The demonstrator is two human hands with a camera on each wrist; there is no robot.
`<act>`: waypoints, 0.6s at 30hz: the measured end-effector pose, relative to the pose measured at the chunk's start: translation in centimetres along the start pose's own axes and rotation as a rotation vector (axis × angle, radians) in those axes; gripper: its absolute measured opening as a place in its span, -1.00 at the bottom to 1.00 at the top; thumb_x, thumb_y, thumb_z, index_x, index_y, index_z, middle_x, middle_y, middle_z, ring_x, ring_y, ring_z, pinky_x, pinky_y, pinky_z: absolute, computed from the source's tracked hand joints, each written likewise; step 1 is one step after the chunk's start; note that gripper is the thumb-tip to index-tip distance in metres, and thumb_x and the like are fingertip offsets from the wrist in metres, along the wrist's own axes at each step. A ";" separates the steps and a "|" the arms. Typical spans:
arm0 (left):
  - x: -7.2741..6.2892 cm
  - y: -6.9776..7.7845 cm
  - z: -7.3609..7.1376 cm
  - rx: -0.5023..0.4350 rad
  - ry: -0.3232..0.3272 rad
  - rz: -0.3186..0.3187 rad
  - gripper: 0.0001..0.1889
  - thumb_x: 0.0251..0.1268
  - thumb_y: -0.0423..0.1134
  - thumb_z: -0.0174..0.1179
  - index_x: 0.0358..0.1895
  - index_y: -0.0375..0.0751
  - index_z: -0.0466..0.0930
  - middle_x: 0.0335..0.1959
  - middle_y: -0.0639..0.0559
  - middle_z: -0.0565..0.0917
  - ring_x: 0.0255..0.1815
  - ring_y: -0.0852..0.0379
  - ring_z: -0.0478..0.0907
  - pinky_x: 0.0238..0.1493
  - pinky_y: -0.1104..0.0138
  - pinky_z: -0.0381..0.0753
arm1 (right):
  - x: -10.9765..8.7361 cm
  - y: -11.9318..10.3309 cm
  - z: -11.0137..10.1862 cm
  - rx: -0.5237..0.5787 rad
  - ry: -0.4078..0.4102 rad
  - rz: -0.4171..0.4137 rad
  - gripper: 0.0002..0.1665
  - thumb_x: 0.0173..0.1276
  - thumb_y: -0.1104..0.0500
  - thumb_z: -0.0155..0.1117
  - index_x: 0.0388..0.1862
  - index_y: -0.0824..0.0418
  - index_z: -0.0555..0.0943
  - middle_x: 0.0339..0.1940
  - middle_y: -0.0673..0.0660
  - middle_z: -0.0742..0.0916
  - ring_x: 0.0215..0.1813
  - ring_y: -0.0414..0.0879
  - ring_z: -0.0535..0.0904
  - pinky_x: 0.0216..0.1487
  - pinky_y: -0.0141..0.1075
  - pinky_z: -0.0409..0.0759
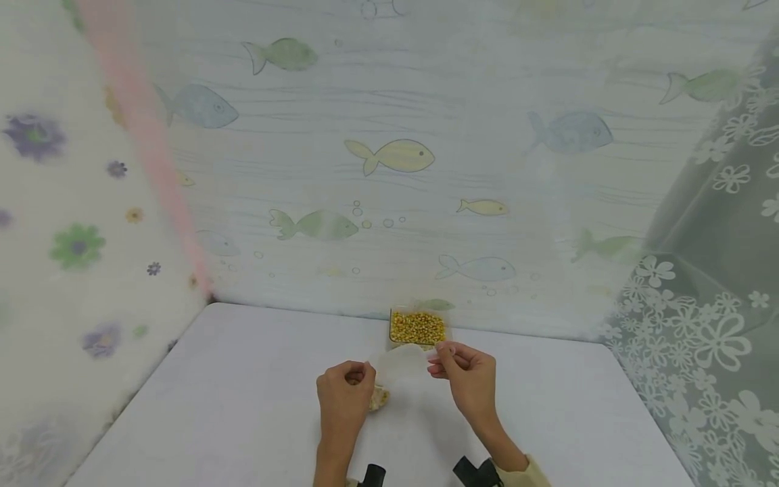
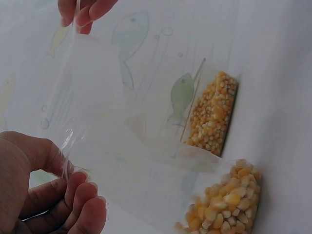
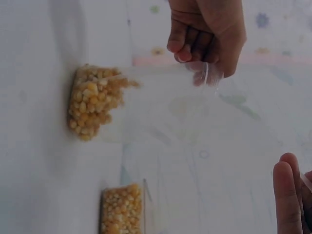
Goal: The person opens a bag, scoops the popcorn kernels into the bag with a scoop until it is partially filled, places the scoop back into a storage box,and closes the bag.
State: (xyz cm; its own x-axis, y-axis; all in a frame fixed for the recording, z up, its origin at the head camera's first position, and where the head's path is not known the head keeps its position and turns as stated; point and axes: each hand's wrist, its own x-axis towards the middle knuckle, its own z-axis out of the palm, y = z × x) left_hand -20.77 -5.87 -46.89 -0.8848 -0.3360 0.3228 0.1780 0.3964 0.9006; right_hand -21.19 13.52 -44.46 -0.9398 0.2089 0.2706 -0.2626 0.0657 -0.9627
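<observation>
Bag (image 1: 403, 365) of clear plastic, spread at the mouth between left hand (image 1: 345, 391) and right hand (image 1: 471, 380), fingers pinched on opposite edges; long axis upright on the table (image 1: 243, 385), kernels (image 3: 95, 105) at the bottom (below the left, the nearer), boxed corn (image 1: 418, 328) behind.

Head view: left hand (image 1: 344, 392) partly hides corn bag (image 1: 398, 365). Right wrist view: bottom edge cuts corn box (image 3: 145, 207).
</observation>
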 end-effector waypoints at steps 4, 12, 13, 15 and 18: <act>0.0 0.0 -0.1 -0.005 0.007 0.019 -0.86 0.14 -0.46 0.34 -0.55 -0.26 0.74 -0.68 0.08 0.63 -0.63 0.30 0.52 -0.52 0.43 0.55 | -0.1 0.0 0.0 0.008 0.002 -0.015 -0.84 0.42 0.32 0.31 -0.24 0.45 0.71 -0.44 0.29 0.80 -0.50 -0.08 0.77 -0.34 -0.17 0.75; 0.0 0.1 -0.1 0.000 -0.004 0.029 -0.87 0.15 -0.47 0.34 -0.53 -0.27 0.75 -0.68 0.08 0.65 -0.63 0.30 0.53 -0.52 0.43 0.56 | 0.1 1.5 -0.6 -0.012 0.019 0.066 -0.68 0.46 0.22 0.31 -0.12 0.54 0.69 -0.42 0.30 0.80 -0.48 -0.11 0.77 -0.34 -0.25 0.75; 0.0 0.1 -0.1 0.002 -0.005 0.027 -0.87 0.15 -0.47 0.34 -0.53 -0.27 0.75 -0.68 0.08 0.65 -0.63 0.30 0.53 -0.52 0.43 0.56 | 0.1 1.9 -0.7 -0.010 0.023 0.090 -0.68 0.47 0.23 0.29 -0.10 0.56 0.68 -0.42 0.29 0.81 -0.48 -0.11 0.77 -0.34 -0.26 0.75; -0.1 0.2 -0.1 -0.001 -0.011 0.022 -0.87 0.16 -0.47 0.33 -0.52 -0.27 0.75 -0.67 0.08 0.65 -0.63 0.30 0.53 -0.51 0.43 0.56 | 0.2 2.7 -1.0 -0.005 0.031 0.139 -0.67 0.48 0.23 0.27 -0.08 0.57 0.67 -0.42 0.26 0.81 -0.47 -0.10 0.77 -0.33 -0.25 0.75; -0.1 0.2 0.0 -0.005 -0.020 0.014 -0.88 0.17 -0.46 0.33 -0.51 -0.28 0.76 -0.66 0.07 0.65 -0.62 0.30 0.53 -0.51 0.43 0.56 | 0.4 3.8 -1.8 0.016 0.046 0.199 -0.65 0.50 0.24 0.25 -0.02 0.60 0.64 -0.40 0.22 0.82 -0.43 -0.11 0.78 -0.30 -0.25 0.75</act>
State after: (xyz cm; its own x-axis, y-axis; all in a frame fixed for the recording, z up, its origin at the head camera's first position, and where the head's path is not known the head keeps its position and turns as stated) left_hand -20.62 -5.77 -46.74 -0.8908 -0.3128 0.3296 0.1928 0.3966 0.8975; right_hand -22.13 15.58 -48.04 -0.9624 0.2610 0.0747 -0.0764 0.0036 -0.9971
